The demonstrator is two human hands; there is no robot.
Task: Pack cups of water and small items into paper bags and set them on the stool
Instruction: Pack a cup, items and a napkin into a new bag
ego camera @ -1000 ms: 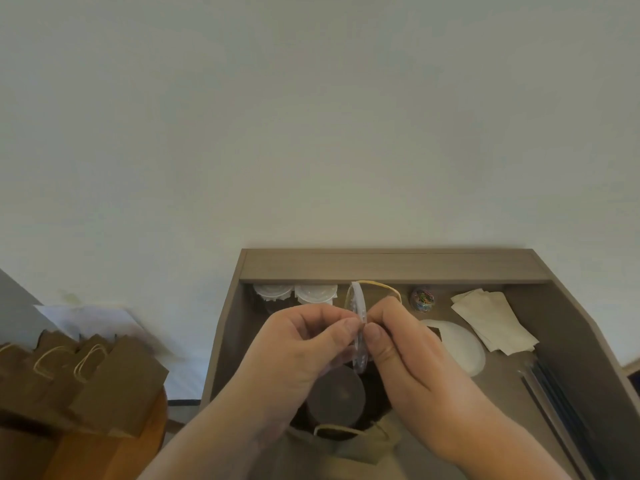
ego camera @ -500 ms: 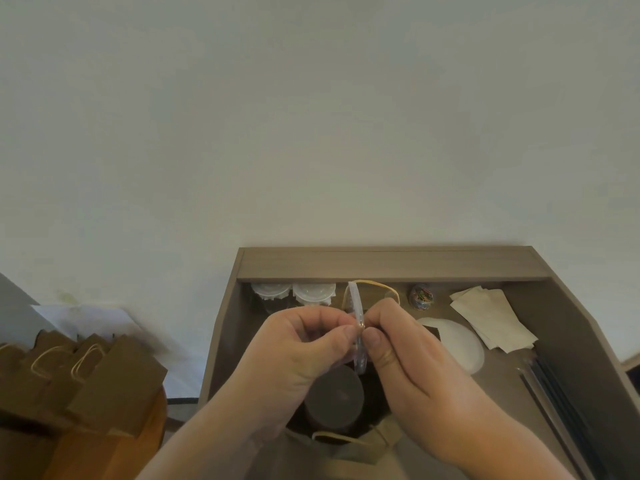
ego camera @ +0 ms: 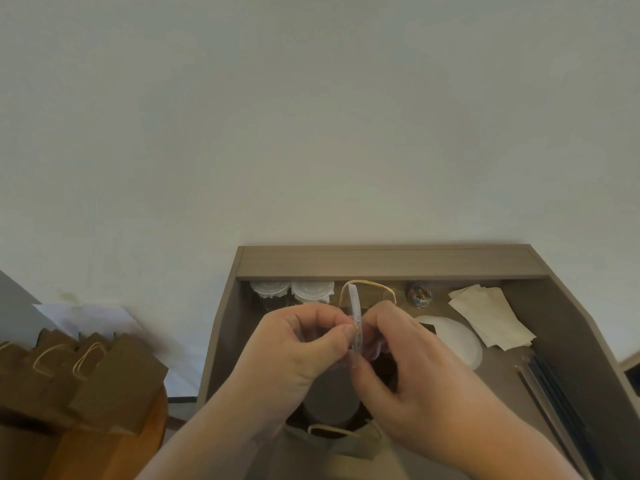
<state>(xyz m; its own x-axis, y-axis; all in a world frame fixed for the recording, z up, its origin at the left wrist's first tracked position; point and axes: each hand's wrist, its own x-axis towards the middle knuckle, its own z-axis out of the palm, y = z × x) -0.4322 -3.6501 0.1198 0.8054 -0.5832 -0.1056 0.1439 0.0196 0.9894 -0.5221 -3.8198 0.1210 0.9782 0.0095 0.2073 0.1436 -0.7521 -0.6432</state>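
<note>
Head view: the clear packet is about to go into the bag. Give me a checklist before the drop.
1. Clear packet secured: ok. The left hand and right hand both pinch it, and it is held edge-on.
2. Open paper bag under the hands: ok. Its mouth sits directly below them.
3. Cup already in the bag: ok. Its round top shows between the wrists.
4. Cup lid sealed: cannot tell, the top is dark and partly hidden.
5. Near handle out of the drop path: ok. It lies at the near rim.
6. Room on the stool: cannot tell. The packed bags cover most of what shows.
</note>
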